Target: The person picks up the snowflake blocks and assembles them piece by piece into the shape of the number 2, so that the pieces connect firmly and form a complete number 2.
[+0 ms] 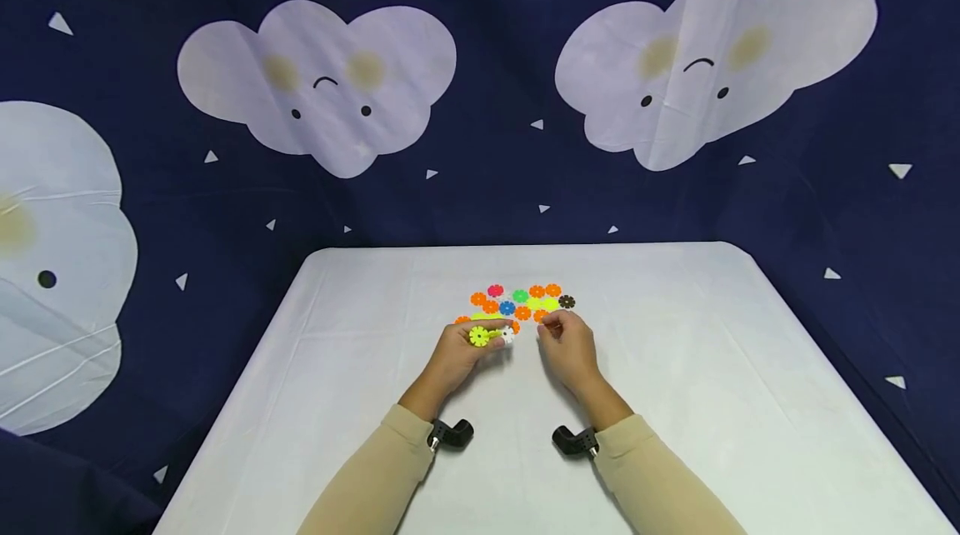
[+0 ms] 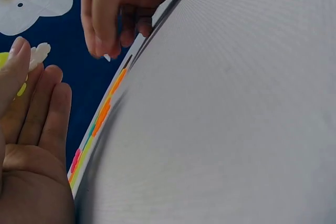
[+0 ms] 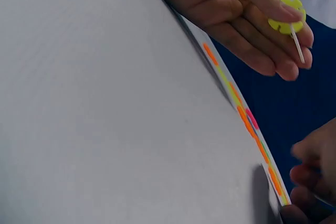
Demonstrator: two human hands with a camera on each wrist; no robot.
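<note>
My left hand (image 1: 454, 353) pinches a small assembly of notched plastic snowflake discs between thumb and fingers. It includes a yellow-green disc (image 1: 478, 337) facing the head camera and a white disc (image 1: 507, 335) at its right end. In the right wrist view, the thumb lies over a yellow disc (image 3: 287, 20), with the white disc (image 3: 297, 45) seen edge-on. A short distance to the right, my right hand (image 1: 572, 350) has its fingers curled together. At its fingertips a small white piece (image 2: 107, 57) shows in the left wrist view; the fingers hide most of it.
Beyond the hands, loose discs lie on the white table (image 1: 675, 335): a pink disc (image 1: 496, 290), a blue disc (image 1: 507, 307), a green disc (image 1: 521, 296), a black disc (image 1: 567, 302), and several orange and yellow ones. A dark blue cloud-print cloth (image 1: 495, 210) hangs behind.
</note>
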